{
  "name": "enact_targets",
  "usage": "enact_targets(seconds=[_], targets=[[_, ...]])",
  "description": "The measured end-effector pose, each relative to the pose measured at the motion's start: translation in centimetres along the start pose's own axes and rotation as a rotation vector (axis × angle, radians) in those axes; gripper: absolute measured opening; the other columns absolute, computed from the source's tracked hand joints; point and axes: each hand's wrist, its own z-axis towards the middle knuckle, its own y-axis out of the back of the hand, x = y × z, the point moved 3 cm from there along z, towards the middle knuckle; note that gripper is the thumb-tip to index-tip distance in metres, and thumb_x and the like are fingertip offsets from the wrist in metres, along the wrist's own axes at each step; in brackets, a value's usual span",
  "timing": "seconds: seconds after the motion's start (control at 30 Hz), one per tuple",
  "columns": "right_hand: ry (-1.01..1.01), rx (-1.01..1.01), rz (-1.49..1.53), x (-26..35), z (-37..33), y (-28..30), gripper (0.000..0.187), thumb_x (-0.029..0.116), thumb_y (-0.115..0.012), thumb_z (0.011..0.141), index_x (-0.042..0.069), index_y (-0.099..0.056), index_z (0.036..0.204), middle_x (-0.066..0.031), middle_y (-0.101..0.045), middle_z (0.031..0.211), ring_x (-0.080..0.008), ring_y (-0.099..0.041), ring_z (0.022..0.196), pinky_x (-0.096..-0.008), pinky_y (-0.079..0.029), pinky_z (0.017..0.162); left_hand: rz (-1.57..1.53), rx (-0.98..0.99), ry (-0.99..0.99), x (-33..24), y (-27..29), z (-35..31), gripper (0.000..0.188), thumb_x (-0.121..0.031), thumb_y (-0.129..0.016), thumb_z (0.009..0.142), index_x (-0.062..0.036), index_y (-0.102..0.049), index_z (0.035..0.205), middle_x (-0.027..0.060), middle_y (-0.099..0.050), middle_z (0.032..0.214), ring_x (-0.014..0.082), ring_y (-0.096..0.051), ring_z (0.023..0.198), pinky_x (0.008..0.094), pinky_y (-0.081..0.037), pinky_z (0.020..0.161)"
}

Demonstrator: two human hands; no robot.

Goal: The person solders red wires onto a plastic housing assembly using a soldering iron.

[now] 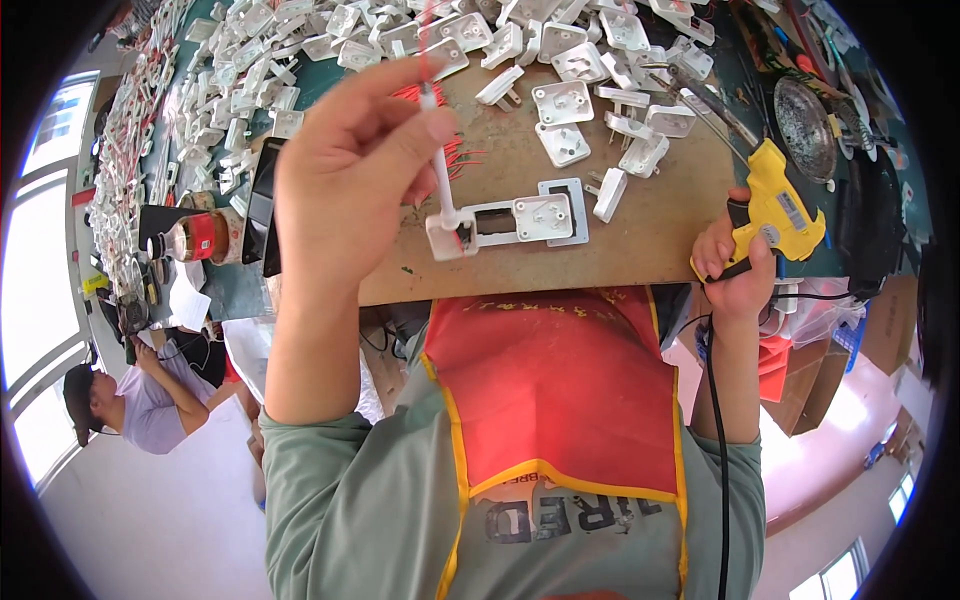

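My left hand [350, 160] pinches a slim white stick-like piece [443, 180] between thumb and fingers. A thin red wire shows at its top, and its lower end meets a small white plug housing [446, 240] at the left end of a grey metal jig [580, 218]. Another open white housing [543, 217] sits in the jig's right part. On the right, my right hand [735, 255] is wrapped round the handle of a yellow soldering gun [780, 205], its metal tip pointing up and left. Short red wires [460, 150] lie behind my left hand.
A brown work board [640, 250] covers the near table. White plug housings [565, 105] are heaped along its back. Far left lie bundled wires [130, 180] and a jar [200, 237]. A metal dish [803, 128] is at right; a black cord [720, 430] hangs beside my right arm. A person [150, 395] works at left.
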Motion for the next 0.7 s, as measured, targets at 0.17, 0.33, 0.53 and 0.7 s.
enact_targets(seconds=[0.17, 0.33, 0.53, 0.7], targets=[[-0.010, 0.011, -0.010, -0.2, 0.1, 0.2, 0.064, 0.044, -0.063, 0.087, 0.000, -0.043, 0.129, -0.0008, -0.045, 0.066, -0.0104, -0.042, 0.047, -0.0278, -0.037, 0.047, -0.086, -0.079, -0.064, 0.5, -0.2, -0.3, 0.029, -0.003, -0.070, 0.087, -0.0022, -0.064, 0.115, 0.0044, -0.067, 0.081, 0.0067, -0.058, 0.064, 0.0205, -0.048, 0.056], [-0.008, 0.019, -0.007, -0.1, 0.1, 0.2, 0.063, 0.044, -0.062, 0.088, 0.000, -0.043, 0.129, -0.0006, -0.046, 0.067, -0.0100, -0.041, 0.047, -0.0275, -0.036, 0.047, -0.140, -0.022, -0.104, 2.1, -0.6, 0.0, 0.026, -0.005, -0.070, 0.088, -0.0017, -0.064, 0.113, 0.0040, -0.067, 0.081, 0.0071, -0.059, 0.066, 0.0205, -0.048, 0.058], [0.010, 0.012, -0.030, -0.1, 0.1, 0.0, 0.062, 0.044, -0.059, 0.090, 0.000, -0.043, 0.130, -0.0004, -0.046, 0.067, -0.0096, -0.040, 0.047, -0.0269, -0.035, 0.047, -0.107, 0.052, -0.036, 2.1, -0.9, 0.7, 0.026, -0.010, -0.071, 0.088, -0.0024, -0.065, 0.113, 0.0030, -0.066, 0.082, 0.0063, -0.058, 0.070, 0.0209, -0.048, 0.061], [0.006, 0.023, -0.009, -0.1, 0.1, -0.1, 0.060, 0.043, -0.058, 0.090, 0.000, -0.044, 0.131, -0.0004, -0.046, 0.068, -0.0098, -0.040, 0.048, -0.0267, -0.035, 0.048, 0.035, -0.105, -0.107, 1.4, -0.5, 1.6, 0.022, -0.018, -0.072, 0.088, -0.0020, -0.070, 0.103, 0.0005, -0.065, 0.076, 0.0046, -0.057, 0.066, 0.0196, -0.047, 0.059]])
